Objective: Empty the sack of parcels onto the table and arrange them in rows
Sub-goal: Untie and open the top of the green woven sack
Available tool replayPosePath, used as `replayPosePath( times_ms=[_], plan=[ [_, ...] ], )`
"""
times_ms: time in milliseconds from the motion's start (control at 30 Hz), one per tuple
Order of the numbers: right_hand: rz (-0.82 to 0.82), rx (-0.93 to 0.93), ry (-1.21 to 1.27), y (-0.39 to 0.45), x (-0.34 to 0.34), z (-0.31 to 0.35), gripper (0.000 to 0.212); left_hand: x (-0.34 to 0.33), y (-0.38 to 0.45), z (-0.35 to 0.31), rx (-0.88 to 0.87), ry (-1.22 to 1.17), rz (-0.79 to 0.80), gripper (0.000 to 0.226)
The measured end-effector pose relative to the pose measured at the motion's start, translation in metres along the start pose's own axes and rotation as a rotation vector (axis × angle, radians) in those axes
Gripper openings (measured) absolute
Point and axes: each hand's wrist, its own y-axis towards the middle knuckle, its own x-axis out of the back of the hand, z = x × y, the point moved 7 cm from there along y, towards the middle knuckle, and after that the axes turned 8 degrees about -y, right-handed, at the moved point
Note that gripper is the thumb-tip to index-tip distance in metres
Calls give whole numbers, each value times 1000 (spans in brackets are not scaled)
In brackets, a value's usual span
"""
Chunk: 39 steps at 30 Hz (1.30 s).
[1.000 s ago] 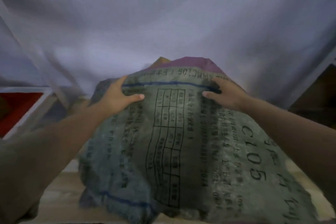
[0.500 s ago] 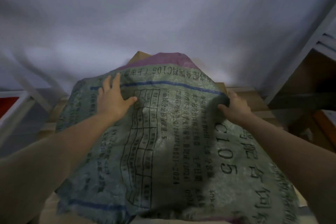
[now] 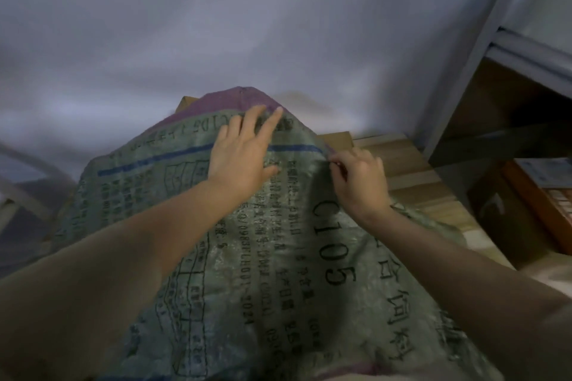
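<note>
A big green woven sack (image 3: 192,257) with black print, a blue stripe and a purple far end lies bulging on the wooden table (image 3: 411,179). My left hand (image 3: 241,158) lies flat on its upper part, fingers straight and reaching to the purple band. My right hand (image 3: 359,182) pinches the sack's right edge beside the blue stripe. Corners of brown cardboard parcels show at the sack's far end, one (image 3: 185,102) behind the purple band and one (image 3: 337,139) to the right. The rest of the parcels are hidden inside.
A pale wall stands right behind the table. A grey metal shelf frame (image 3: 464,80) rises at the right, with boxes (image 3: 541,195) on its lower level. At the left edge is a blurred pale frame (image 3: 18,195).
My left hand has slid right and farther up the sack toward the purple band. My right hand has shifted from gripping the sack's side to pinching its edge. The camera turned to the right.
</note>
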Motion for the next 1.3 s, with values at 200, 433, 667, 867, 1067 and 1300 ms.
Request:
replayPosePath(
  times_ms=[200, 433, 667, 867, 1067, 1300],
  plan=[
    [113, 166, 204, -19, 16, 3, 17, 4, 22, -1, 16, -25, -67, 20],
    [567, -300, 581, -10, -13, -36, 81, 25, 16, 3, 8, -196, -207, 16],
    [508, -130, 342, 11, -19, -5, 98, 41, 9, 8, 38, -254, -246, 18],
    [421, -125, 178, 28, -14, 7, 11, 54, -1, 11, -10, -330, -283, 20],
    [203, -177, 143, 46, 17, 1, 23, 50, -18, 57, 132, -415, -215, 55],
    [144, -603, 502, 119, 18, -29, 41, 36, -67, 157, 454, -322, -160, 50]
  ],
)
